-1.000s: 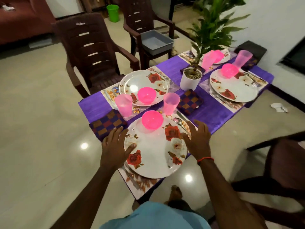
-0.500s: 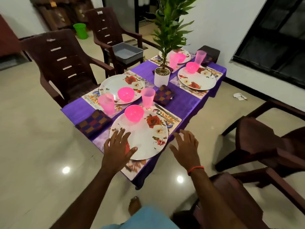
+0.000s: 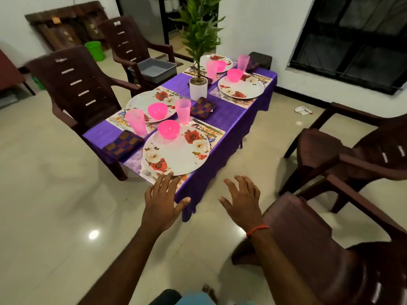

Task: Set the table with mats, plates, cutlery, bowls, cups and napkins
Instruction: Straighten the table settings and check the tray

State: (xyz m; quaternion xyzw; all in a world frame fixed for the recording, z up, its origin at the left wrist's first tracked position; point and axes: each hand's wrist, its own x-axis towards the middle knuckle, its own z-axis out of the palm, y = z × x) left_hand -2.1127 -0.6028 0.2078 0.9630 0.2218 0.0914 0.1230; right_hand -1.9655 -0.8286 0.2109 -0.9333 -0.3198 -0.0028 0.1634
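A low table under a purple cloth [image 3: 231,119] holds several place settings. The nearest floral plate [image 3: 178,154] lies on a mat [image 3: 217,130] with a pink bowl [image 3: 169,129] on its far side, a pink cup [image 3: 183,111] behind it and cutlery [image 3: 203,127] to its right. A checked napkin [image 3: 123,144] lies to its left. My left hand [image 3: 164,200] hovers with fingers spread at the table's near edge, fingertips over the mat. My right hand [image 3: 242,199] hangs spread above the floor, off the table. Both hold nothing.
A potted plant [image 3: 198,86] stands mid-table. Brown plastic chairs flank the table: one on the left [image 3: 81,89], another behind it carrying a grey tub [image 3: 154,69], two on the right [image 3: 352,155]. A green bucket [image 3: 95,50] sits far left. Paper scrap [image 3: 304,110] lies on the floor.
Both hands have drawn back from the nearest plate toward me. The view has pulled back and swung right, showing more of the right-hand chairs.
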